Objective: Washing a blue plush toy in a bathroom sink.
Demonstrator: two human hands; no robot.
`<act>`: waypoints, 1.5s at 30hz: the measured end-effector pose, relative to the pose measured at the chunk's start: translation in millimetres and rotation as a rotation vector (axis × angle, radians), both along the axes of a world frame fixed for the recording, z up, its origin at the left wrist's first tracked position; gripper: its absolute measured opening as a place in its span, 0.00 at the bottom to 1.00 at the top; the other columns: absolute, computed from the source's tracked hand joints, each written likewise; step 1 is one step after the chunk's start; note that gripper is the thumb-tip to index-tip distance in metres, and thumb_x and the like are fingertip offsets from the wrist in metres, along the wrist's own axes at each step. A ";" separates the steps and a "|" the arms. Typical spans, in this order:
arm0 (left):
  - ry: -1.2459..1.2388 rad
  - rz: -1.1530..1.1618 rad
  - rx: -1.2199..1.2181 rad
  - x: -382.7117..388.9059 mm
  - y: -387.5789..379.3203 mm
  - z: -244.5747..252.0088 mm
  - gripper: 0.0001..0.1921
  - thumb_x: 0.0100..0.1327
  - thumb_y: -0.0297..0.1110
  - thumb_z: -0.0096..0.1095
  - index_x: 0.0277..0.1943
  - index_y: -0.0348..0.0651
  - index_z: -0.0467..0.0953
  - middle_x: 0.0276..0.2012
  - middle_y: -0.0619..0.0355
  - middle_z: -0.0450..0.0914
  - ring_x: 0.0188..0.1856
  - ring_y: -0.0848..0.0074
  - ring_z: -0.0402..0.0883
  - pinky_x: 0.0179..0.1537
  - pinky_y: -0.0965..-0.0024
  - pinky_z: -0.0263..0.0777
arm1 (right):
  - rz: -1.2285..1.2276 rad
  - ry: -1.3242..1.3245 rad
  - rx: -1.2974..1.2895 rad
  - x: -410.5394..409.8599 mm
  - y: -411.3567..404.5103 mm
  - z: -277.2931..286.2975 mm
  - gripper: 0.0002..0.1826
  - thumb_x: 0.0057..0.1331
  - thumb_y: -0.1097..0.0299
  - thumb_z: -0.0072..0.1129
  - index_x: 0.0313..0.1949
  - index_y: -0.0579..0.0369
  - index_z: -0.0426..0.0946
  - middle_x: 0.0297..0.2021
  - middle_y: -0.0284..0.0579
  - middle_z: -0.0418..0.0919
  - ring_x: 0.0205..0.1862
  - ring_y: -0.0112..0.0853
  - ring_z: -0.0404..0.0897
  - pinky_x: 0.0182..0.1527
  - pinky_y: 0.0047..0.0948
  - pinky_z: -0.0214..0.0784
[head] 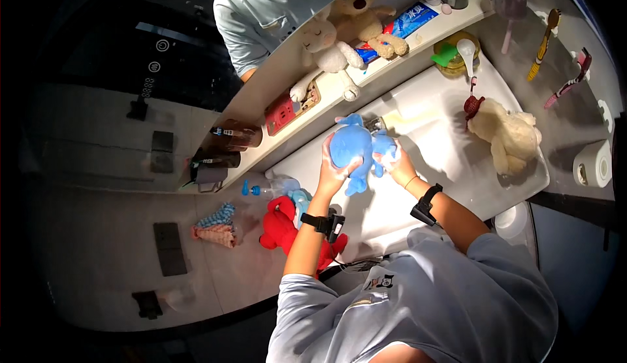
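Observation:
A blue plush toy [351,147] is held up over the white washbasin [426,88] between my two hands. My left hand [333,169] wraps around its round body, thumb across the front. My right hand [400,161] grips a smaller blue plush part [383,145] at the right; whether it belongs to the same toy I cannot tell. White patches that look like foam show on the fingers and on the smaller part. Just behind the plush, a metal faucet [375,125] is partly hidden.
A cream plush toy [509,135] sits on the basin's right side. A red plush toy [284,230] and a clear pump bottle [279,187] lie left of the basin, near folded cloths [218,226]. Plush toys, toothpaste [414,20] and cups line the mirror shelf [303,110]. Toothbrushes [544,44] hang right.

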State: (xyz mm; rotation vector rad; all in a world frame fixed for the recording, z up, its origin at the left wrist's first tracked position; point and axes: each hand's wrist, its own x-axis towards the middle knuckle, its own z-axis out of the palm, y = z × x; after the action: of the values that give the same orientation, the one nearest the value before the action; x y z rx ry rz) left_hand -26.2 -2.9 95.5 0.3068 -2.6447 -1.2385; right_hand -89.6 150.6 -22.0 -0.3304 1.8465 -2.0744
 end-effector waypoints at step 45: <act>-0.243 0.166 0.586 46.4 19.5 -25.7 0.16 0.66 0.41 0.51 0.30 0.35 0.73 0.19 0.61 0.73 0.18 0.81 0.69 0.20 0.76 0.61 | 0.012 -0.019 0.247 -5.2 -13.3 22.5 0.39 0.56 0.43 0.58 0.55 0.62 0.58 0.34 0.63 0.77 0.38 0.55 0.77 0.39 0.44 0.70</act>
State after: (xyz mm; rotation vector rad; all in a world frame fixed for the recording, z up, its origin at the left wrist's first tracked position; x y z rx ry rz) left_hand 20.2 16.6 69.9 0.7912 -2.3060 -2.0002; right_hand -94.8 137.3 0.4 -0.2564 2.0543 -1.8081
